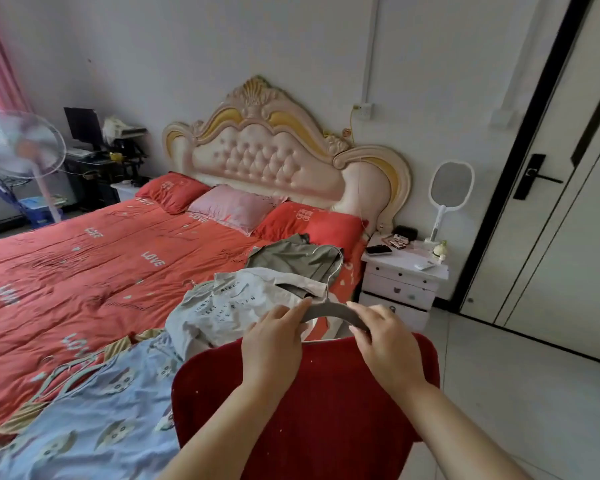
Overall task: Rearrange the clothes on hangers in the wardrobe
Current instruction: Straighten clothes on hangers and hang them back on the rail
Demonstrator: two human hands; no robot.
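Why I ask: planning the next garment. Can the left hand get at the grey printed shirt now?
Probably yes: the shirt lies just beyond the left hand, unobstructed, though that hand grips the hanger.

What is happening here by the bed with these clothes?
A person holds a grey hanger with both hands: the left hand pinches one end and the right hand grips the other. A red garment spreads just below it; whether it already hangs on the hanger is unclear. A white shirt and an olive garment lie on the bed.
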